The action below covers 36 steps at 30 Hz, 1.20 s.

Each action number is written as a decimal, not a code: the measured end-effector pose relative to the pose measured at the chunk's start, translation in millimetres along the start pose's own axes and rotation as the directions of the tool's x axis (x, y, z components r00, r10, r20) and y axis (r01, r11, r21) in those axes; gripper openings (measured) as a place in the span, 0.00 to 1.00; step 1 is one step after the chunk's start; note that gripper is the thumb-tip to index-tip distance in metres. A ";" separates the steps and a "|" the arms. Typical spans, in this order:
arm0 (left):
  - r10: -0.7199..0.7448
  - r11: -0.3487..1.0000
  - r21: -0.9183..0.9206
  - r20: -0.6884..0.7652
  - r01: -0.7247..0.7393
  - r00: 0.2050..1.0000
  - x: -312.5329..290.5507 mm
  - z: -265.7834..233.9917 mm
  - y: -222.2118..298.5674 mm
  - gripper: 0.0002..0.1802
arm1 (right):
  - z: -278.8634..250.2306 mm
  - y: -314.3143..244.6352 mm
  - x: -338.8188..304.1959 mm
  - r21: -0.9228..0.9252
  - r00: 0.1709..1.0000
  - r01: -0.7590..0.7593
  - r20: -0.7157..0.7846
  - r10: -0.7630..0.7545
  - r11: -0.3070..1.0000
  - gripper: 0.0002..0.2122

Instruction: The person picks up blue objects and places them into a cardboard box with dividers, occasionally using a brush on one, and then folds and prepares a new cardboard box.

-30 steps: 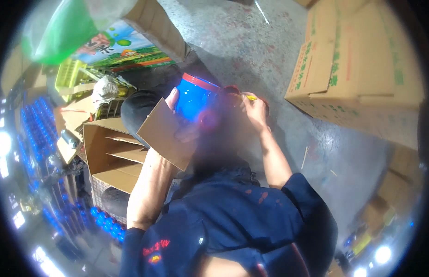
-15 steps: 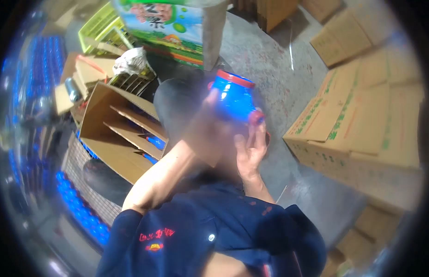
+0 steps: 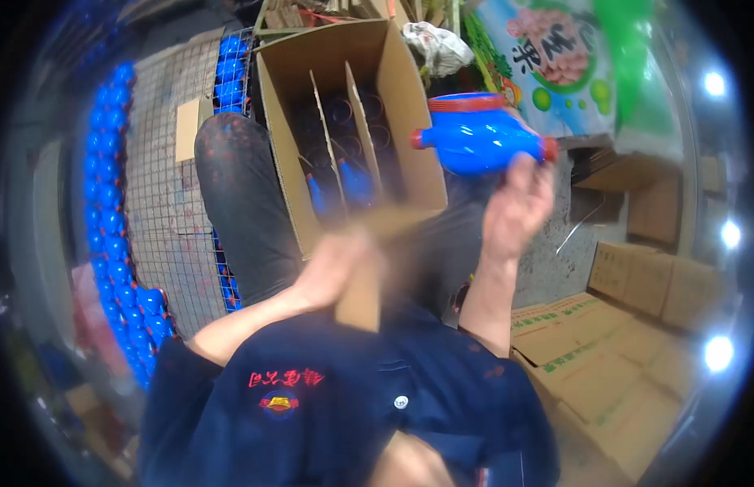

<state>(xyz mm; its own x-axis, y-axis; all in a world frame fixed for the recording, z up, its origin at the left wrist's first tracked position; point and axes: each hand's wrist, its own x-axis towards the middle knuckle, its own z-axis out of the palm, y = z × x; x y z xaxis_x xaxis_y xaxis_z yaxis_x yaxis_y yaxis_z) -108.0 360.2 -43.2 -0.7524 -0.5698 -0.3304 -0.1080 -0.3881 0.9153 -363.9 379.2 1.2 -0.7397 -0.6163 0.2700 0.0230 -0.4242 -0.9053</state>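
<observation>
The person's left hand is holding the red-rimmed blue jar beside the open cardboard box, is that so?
Wrong hand: the head view shows the right hand holding the red-rimmed blue jar beside the open cardboard box.

The single view comes from the person's head, from the left one of two fisheye cameras worn side by side. It faces steeply downward and slightly forward, upright and unmirrored, so the dark blue shirt (image 3: 344, 438) fills the lower edge. The left hand (image 3: 332, 268) and right hand (image 3: 519, 207) lie close to the lens, around mid-frame. Beyond them, the open carton (image 3: 422, 142) is seen from above, its inside exposed. The wide field reaches the wire mesh (image 3: 170, 162) at left and the stacked cartons (image 3: 572, 345) at lower right, both curving toward a dark, rounded rim. Blur veils the centre.
</observation>
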 end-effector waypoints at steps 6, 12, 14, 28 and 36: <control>0.087 0.752 -0.494 -0.582 -0.436 0.808 -42.2 -93.9 23.1 0.26 | 64.1 131.1 41.9 -0.855 0.916 0.247 0.359 0.178 0.455 0.17; 0.144 0.582 -0.581 -0.614 -0.568 0.776 -109.2 -184.2 -18.8 0.28 | 40.8 263.3 44.4 -0.958 0.606 0.286 0.156 0.780 -0.031 0.15; 0.083 0.556 -0.613 -0.631 -0.562 0.771 -121.6 -190.6 -26.6 0.30 | 33.5 293.9 30.3 -0.849 0.433 0.498 0.066 0.899 -0.178 0.16; 0.371 0.608 -0.314 -0.699 -0.729 0.611 4.8 -200.7 85.5 0.19 | 116.9 160.5 39.1 -0.639 0.884 -0.076 0.311 0.348 0.765 0.17; 0.801 0.593 0.623 -0.393 -0.510 0.452 115.7 -130.7 158.6 0.16 | 163.6 51.4 8.3 -0.471 0.984 0.069 0.178 0.018 0.879 0.13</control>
<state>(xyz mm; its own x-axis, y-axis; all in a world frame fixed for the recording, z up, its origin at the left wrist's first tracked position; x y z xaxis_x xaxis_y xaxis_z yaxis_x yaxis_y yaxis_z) -127.3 138.1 33.6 -0.1712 -0.8527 0.4935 -0.0848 0.5118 0.8549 -258.9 243.8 10.6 -0.6073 -0.7324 0.3079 -0.3479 -0.1032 -0.9318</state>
